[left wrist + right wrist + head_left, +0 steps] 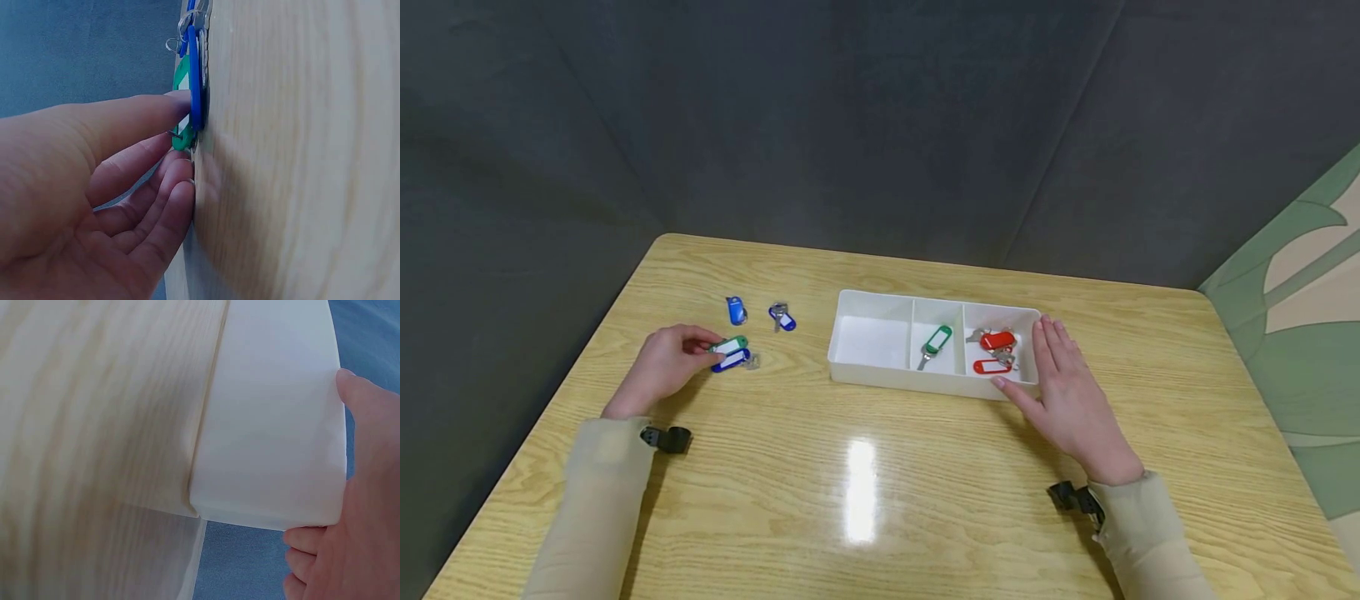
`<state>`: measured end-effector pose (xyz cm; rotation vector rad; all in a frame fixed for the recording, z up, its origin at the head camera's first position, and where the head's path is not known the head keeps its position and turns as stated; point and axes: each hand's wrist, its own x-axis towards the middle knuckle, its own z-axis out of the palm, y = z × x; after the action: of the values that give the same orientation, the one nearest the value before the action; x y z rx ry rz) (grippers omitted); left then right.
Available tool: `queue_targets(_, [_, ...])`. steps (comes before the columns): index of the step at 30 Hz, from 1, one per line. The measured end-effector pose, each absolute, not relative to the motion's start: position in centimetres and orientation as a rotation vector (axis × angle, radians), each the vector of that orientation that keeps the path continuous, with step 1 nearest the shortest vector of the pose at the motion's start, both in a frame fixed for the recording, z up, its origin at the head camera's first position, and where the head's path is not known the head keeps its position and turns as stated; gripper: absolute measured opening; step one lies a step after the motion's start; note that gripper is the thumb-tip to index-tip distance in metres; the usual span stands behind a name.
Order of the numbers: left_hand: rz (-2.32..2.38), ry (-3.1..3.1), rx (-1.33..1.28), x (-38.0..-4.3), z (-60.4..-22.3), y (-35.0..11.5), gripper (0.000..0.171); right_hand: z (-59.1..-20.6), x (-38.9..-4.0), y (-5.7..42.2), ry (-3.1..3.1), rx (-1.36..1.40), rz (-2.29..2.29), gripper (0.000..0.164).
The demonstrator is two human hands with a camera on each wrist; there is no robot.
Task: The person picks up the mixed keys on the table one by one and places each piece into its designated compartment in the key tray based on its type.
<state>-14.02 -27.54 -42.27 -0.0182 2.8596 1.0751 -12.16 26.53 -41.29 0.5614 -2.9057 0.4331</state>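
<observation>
My left hand is at the left of the table, its thumb and fingers pinching a green key tag. A blue key tag with a key lies right against it, overlapping the green one in the left wrist view. My right hand rests on the right end of a white divided box, fingers straight along the end wall and thumb at the front rim. Red key tags with keys lie in the right compartment. The middle compartment holds another green key tag with its key.
Behind the left hand lie two more tags on the wooden table: a blue key tag and a blue-rimmed key tag with a key. A dark curtain hangs behind the table's far edge.
</observation>
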Motion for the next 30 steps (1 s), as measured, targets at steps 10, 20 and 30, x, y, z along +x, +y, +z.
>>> queue_targets(10, [1.078, 2.882, -0.022, -13.98, -42.38, -27.45, 0.019, -41.32, -12.15, 26.52, -2.901, 0.561, 0.431, 0.098])
queue_targets(20, [1.054, 2.892, 0.029, -14.21, -42.27, -27.64, 0.019, -41.23, -12.20, 26.48, -2.906, 0.562, 0.425, 0.098])
queue_targets(30, [1.066, 2.896, 0.024, -14.04, -42.19, -27.55, 0.018, -41.27, -12.20, 26.44, -2.913, 0.558, 0.418, 0.099])
